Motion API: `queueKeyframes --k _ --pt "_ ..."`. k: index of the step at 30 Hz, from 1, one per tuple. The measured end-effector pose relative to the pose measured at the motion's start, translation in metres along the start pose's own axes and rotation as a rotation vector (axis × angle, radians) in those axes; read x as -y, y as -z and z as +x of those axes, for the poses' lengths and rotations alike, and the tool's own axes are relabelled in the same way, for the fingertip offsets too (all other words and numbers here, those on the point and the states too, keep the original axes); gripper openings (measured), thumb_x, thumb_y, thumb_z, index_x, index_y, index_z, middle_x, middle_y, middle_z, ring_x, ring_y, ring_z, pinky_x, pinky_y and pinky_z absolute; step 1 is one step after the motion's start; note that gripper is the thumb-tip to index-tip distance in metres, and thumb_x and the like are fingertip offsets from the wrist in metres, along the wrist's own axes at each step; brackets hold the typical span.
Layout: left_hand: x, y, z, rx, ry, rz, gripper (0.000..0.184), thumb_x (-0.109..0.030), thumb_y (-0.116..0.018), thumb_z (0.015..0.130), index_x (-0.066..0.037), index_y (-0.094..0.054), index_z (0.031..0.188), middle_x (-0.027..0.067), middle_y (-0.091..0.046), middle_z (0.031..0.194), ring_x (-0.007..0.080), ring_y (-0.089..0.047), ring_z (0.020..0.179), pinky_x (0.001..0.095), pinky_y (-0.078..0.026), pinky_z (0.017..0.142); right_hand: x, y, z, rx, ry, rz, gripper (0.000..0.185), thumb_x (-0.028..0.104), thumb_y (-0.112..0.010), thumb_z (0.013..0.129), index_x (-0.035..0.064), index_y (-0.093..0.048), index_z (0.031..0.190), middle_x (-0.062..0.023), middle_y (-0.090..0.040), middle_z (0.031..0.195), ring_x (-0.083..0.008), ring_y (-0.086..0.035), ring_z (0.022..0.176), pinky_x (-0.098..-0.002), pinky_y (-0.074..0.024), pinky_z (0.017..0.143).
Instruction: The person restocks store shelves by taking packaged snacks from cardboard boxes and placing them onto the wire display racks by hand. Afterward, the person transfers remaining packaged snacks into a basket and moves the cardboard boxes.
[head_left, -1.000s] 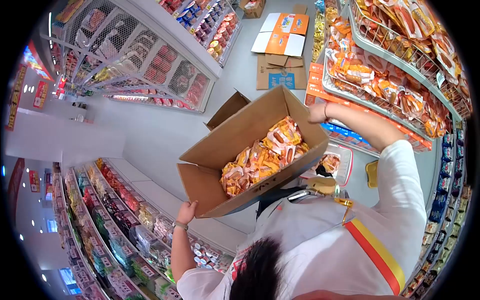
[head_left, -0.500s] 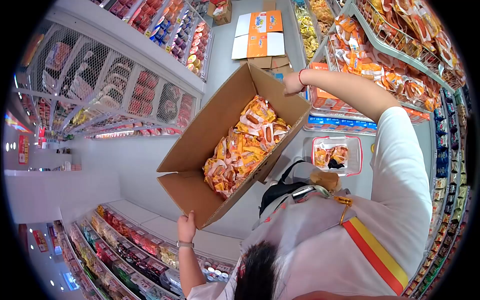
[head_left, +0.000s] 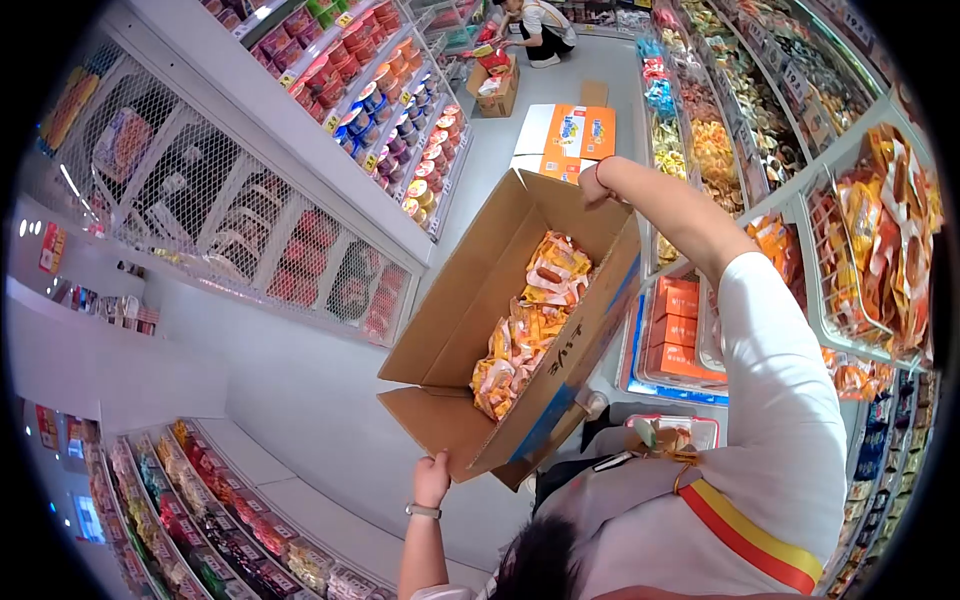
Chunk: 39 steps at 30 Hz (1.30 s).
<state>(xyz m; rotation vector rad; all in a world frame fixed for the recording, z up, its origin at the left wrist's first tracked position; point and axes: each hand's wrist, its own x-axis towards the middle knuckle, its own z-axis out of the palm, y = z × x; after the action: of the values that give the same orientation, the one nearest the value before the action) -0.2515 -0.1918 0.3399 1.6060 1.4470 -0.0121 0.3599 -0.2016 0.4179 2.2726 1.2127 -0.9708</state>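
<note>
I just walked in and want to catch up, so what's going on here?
Someone in a white top is holding a large open cardboard box in a shop aisle. Their left hand grips the flap at the near end, and their right hand is on the far end's rim. Inside are orange-and-yellow snack packets, well below the rim. Further along the aisle, another person crouches by a smaller carton.

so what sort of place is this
Probably a snack shop or supermarket: there are shelved tubs with yellow tags, long rows of packaged goods, and an open carton of small wrapped snacks.
</note>
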Motion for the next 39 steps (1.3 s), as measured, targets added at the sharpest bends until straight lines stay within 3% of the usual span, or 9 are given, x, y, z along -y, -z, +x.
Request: queueKeyframes --k 9,11,14,19,23,26,30,34,39 --pt "-0.080 -0.204 0.071 0.026 -0.106 -0.150 0.054 -0.036 -0.050 0.087 0.002 -0.056 0.048 0.0096 -0.051 0.041 0.0200 -0.053 0.038 0.0359 -0.043 0.045 -0.117 0.036 0.086 -0.397 -0.094 -0.171 0.030 0.029 -0.056 0.080 0.0051 -0.069 0.091 -0.0158 -0.067 0.097 -0.0287 -0.065 0.088 -0.0384 -0.0511 0.075" --pt "-0.086 -0.257 0.086 0.248 -0.021 -0.348 0.051 -0.036 -0.049 0.089 0.001 -0.055 0.055 0.0075 -0.051 0.045 0.0188 -0.053 0.041 0.0311 -0.043 0.044 -0.121 0.018 0.099 -0.569 -0.426 -0.182 0.028 0.022 -0.049 0.084 0.0081 -0.066 0.101 -0.0133 -0.066 0.103 -0.0298 -0.062 0.096 -0.0408 -0.0499 0.080" --pt "-0.066 -0.324 0.114 0.849 0.162 -0.429 0.041 -0.037 -0.040 0.094 -0.006 -0.059 0.075 0.0031 -0.055 0.063 0.0137 -0.054 0.054 0.0238 -0.045 0.050 -0.097 -0.026 0.111 -0.678 -0.335 -0.210 0.031 0.018 -0.046 0.085 0.0109 -0.060 0.112 -0.0122 -0.062 0.110 -0.0310 -0.059 0.102 -0.0440 -0.0479 0.085" --pt "-0.038 -0.335 0.104 0.899 0.148 -0.454 0.033 -0.031 -0.040 0.095 -0.006 -0.060 0.085 0.0016 -0.056 0.069 0.0118 -0.055 0.060 0.0243 -0.047 0.056 -0.005 -0.165 0.103 -0.544 0.161 0.445 0.036 0.027 -0.052 0.085 0.0089 -0.057 0.116 -0.0167 -0.059 0.114 -0.0336 -0.057 0.101 -0.0388 -0.0459 0.089" --pt "0.075 -0.317 0.112 0.747 0.087 -0.371 0.022 -0.023 -0.048 0.092 -0.004 -0.059 0.087 0.0025 -0.058 0.073 0.0132 -0.056 0.063 0.0239 -0.046 0.060 0.060 -0.370 0.074 -0.606 0.368 1.224 0.021 0.021 -0.057 0.085 0.0026 -0.063 0.093 -0.0105 -0.065 0.079 -0.0208 -0.062 0.070 -0.0331 -0.0487 0.066" --pt "0.134 -0.280 0.103 0.687 -0.023 -0.009 0.022 -0.023 -0.053 0.089 -0.002 -0.059 0.093 0.0075 -0.062 0.081 0.0182 -0.060 0.073 0.0281 -0.048 0.066 0.087 -0.505 0.010 -0.148 -0.046 1.706 0.023 0.025 -0.055 0.088 0.0051 -0.064 0.094 -0.0074 -0.063 0.074 -0.0145 -0.060 0.057 -0.0288 -0.0485 0.052" --pt "0.235 -0.260 0.104 0.592 -0.348 0.538 0.039 -0.026 -0.064 0.080 -0.001 -0.055 0.108 0.0182 -0.061 0.104 0.0333 -0.057 0.098 0.0400 -0.045 0.085 0.099 -0.717 -0.022 -0.141 -0.478 1.491 0.028 0.025 -0.058 0.083 0.0064 -0.061 0.104 -0.0108 -0.065 0.075 -0.0183 -0.062 0.054 -0.0317 -0.0499 0.047" --pt "0.308 -0.272 0.110 0.671 -0.444 0.914 0.073 -0.032 -0.070 0.073 -0.005 -0.038 0.132 0.0220 -0.052 0.119 0.0386 -0.050 0.108 0.0458 -0.040 0.092 0.113 -0.886 -0.024 -0.149 -0.858 1.212 0.042 0.027 -0.060 0.077 0.0049 -0.057 0.113 -0.0199 -0.063 0.104 -0.0324 -0.062 0.093 -0.0377 -0.0502 0.081" --pt "0.368 -0.321 0.123 0.580 -0.545 0.984 0.070 -0.031 -0.067 0.076 -0.004 -0.035 0.132 0.0220 -0.054 0.116 0.0385 -0.053 0.104 0.0471 -0.044 0.085 0.132 -0.965 0.003 0.060 -1.038 1.377 0.066 0.045 -0.061 0.075 -0.0013 -0.052 0.121 -0.0211 -0.058 0.116 -0.0322 -0.054 0.111 -0.0371 -0.0412 0.096"
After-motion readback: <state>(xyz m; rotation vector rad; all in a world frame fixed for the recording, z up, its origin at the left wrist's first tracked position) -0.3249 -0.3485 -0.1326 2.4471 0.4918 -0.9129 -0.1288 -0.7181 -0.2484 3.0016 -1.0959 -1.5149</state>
